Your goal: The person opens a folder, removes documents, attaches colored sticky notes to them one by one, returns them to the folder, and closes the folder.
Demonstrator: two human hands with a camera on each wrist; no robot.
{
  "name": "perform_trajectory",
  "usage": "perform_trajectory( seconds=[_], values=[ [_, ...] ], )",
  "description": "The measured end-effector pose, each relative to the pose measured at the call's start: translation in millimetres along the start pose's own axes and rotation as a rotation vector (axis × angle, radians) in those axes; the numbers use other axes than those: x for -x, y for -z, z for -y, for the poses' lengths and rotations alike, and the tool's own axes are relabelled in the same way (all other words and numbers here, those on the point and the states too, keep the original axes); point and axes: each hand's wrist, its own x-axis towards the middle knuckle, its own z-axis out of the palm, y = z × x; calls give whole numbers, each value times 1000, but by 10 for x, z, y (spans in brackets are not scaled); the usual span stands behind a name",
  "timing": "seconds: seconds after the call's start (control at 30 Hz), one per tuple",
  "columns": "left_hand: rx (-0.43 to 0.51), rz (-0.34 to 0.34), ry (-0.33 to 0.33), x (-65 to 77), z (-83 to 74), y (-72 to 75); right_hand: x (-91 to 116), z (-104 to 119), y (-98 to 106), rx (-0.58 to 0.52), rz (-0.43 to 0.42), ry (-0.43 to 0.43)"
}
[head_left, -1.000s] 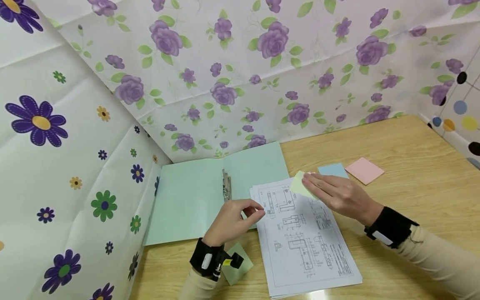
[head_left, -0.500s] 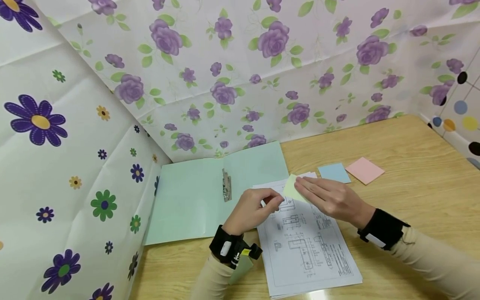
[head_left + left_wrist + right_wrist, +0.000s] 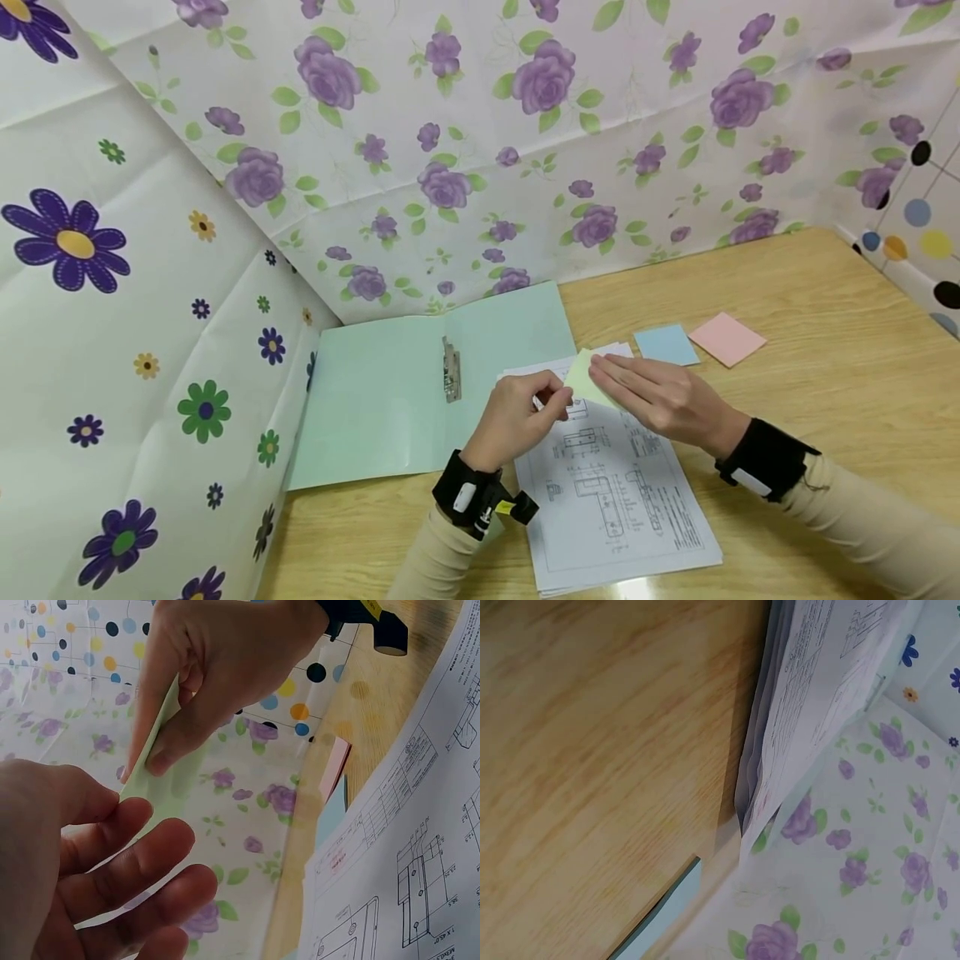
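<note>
A pale yellow-green sticky note (image 3: 580, 375) is held up over the top of a stack of printed technical drawings (image 3: 622, 517). My right hand (image 3: 667, 398) pinches it between thumb and straight fingers. At its left corner, the thumb and index fingertip of my left hand (image 3: 517, 421) pinch the note, as the left wrist view shows at the sticky note (image 3: 161, 796). The other left fingers are loosely bent. In the right wrist view neither hand nor note appears; the edge of the paper stack (image 3: 810, 697) does.
An open mint-green folder (image 3: 367, 400) with a metal clip (image 3: 452, 371) lies left of the papers. Blue (image 3: 666, 345) and pink (image 3: 727, 339) sticky pads lie beyond the right hand on the wooden table (image 3: 810, 333). Flowered sheets (image 3: 450, 250) stand behind and at the left.
My left hand has moved right and up from beside the folder to the note's corner and now pinches it. The right hand shifted slightly left with the note, then stayed put.
</note>
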Motion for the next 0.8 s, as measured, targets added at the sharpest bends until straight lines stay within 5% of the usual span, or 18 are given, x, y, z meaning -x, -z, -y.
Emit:
perform_trajectory(
  seconds=[0.23, 0.37, 0.6, 0.8],
  values=[
    [36, 21, -6, 11, 7, 13, 16, 6, 6, -3, 11, -1],
    [46, 36, -17, 24, 19, 26, 38, -6, 6, -48, 23, -75],
    [46, 65, -18, 67, 28, 88, 152, -108, 29, -79, 105, -302],
    [39, 160, -67, 126, 48, 133, 204, -205, 34, -155, 146, -569]
  ],
)
